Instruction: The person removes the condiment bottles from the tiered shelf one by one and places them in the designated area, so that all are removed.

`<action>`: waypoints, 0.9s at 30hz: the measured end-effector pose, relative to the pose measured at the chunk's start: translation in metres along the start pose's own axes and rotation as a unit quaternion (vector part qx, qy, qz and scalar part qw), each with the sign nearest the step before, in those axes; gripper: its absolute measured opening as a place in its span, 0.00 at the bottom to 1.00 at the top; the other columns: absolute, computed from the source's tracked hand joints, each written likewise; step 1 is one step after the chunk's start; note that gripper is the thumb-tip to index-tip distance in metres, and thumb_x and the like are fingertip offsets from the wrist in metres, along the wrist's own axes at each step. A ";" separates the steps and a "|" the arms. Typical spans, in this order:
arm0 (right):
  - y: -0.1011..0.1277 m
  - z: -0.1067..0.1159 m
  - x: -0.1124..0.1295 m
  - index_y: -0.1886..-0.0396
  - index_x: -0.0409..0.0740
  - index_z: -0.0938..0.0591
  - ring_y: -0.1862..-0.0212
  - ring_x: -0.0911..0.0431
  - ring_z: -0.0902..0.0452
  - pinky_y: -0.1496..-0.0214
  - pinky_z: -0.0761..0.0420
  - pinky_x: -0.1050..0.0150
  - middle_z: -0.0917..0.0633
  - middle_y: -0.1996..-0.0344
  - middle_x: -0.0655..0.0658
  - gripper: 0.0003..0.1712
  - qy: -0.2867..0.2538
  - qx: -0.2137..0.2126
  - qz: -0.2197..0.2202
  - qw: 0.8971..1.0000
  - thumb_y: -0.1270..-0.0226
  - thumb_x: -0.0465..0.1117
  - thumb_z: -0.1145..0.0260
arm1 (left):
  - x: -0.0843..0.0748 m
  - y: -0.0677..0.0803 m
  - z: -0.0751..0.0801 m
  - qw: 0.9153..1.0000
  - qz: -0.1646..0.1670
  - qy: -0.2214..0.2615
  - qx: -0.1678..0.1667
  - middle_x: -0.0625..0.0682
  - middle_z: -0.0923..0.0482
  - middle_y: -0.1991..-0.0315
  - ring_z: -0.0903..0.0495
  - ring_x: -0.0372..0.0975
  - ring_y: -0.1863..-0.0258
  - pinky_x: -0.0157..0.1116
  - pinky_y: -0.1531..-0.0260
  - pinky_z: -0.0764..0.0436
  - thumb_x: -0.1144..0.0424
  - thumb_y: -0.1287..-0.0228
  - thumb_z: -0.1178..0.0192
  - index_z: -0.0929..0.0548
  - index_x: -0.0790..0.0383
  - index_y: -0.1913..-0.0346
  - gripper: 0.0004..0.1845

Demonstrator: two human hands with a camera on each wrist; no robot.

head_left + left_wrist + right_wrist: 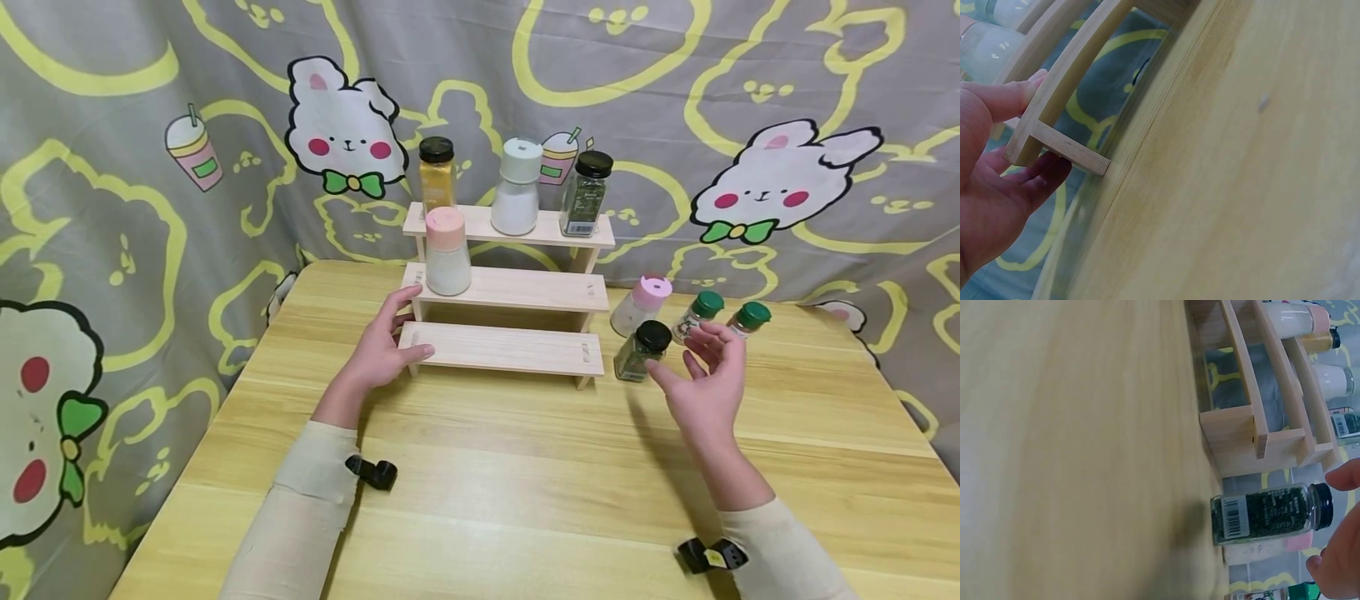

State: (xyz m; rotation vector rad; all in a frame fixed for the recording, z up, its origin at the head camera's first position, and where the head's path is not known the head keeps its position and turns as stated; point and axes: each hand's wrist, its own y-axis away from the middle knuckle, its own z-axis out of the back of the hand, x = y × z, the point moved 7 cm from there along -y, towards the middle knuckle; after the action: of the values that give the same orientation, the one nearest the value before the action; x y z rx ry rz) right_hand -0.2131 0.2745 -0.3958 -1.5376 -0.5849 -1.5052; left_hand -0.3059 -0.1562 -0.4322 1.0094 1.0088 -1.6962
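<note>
The right hand (708,379) hovers above the table (525,467) with its fingers spread and loosely bent, holding nothing; the black-capped jar of green herbs (642,351) stands upright just in front of its fingertips, apart from them, beside the right end of the rack's lowest step. In the right wrist view that jar (1269,514) shows a white label with a barcode, but the print on it is too small to read. The left hand (386,342) rests against the left end of the wooden rack (510,287), thumb laid on the lowest step and fingers straight along the side post; the left wrist view shows the fingers (1010,100) on either side of the rack's bottom bar without curling round it. The rack is pale unfinished wood in three stair-like steps. On its top step stand a black-capped jar of yellow powder (437,173), a white shaker (517,187) and another black-capped herb jar (586,192) with a label that cannot be read. On the middle step stands a pink-capped shaker (447,251) of white grains. Behind the near jar, on the light wood-grain table, are a tilted pink-capped shaker (640,305) and two green-capped bottles (697,314)
</note>
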 end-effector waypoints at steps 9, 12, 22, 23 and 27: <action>-0.001 -0.009 0.015 0.36 0.43 0.30 0.43 0.50 0.29 0.38 0.27 0.60 0.26 0.46 0.43 0.47 -0.010 0.004 0.026 1.000 0.59 0.18 0.23 | 0.001 0.000 0.000 1.000 -0.006 0.005 0.000 0.56 0.44 0.26 0.34 0.56 0.34 0.53 0.41 0.27 0.80 0.45 0.30 0.39 0.45 0.24 0.49; 0.000 -0.013 0.019 0.37 0.43 0.29 0.43 0.50 0.30 0.37 0.27 0.59 0.27 0.45 0.42 0.47 -0.018 0.007 0.029 0.999 0.59 0.17 0.23 | 0.002 -0.001 0.000 1.000 -0.006 0.008 -0.001 0.56 0.44 0.26 0.34 0.56 0.34 0.52 0.41 0.27 0.80 0.46 0.30 0.39 0.44 0.25 0.50; 0.001 -0.025 0.038 0.39 0.45 0.29 0.43 0.51 0.30 0.38 0.27 0.58 0.26 0.46 0.44 0.45 -0.035 0.015 0.051 0.998 0.59 0.18 0.24 | 0.001 0.000 0.001 1.000 -0.003 0.007 0.000 0.55 0.44 0.25 0.34 0.55 0.34 0.52 0.41 0.27 0.80 0.45 0.30 0.39 0.44 0.25 0.49; 0.001 -0.026 0.039 0.39 0.44 0.29 0.43 0.50 0.30 0.38 0.27 0.58 0.26 0.46 0.44 0.46 -0.038 0.016 0.050 0.998 0.59 0.18 0.24 | 0.001 0.000 0.001 1.000 -0.003 0.006 0.001 0.55 0.45 0.25 0.34 0.56 0.34 0.52 0.42 0.27 0.80 0.45 0.30 0.39 0.45 0.25 0.49; 0.000 -0.032 0.043 0.38 0.41 0.29 0.43 0.48 0.30 0.38 0.27 0.56 0.26 0.46 0.44 0.46 -0.046 0.023 0.057 0.997 0.59 0.17 0.24 | -0.009 0.002 0.000 1.000 0.000 0.010 0.005 0.59 0.46 0.25 0.35 0.59 0.34 0.54 0.41 0.28 0.81 0.45 0.31 0.41 0.52 0.24 0.49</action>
State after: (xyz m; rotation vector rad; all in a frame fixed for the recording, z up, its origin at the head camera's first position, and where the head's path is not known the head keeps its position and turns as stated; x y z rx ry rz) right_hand -0.2234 0.2371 -0.3581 -1.5838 -0.5705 -1.3316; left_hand -0.3019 -0.1545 -0.4245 1.0359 1.0141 -1.6947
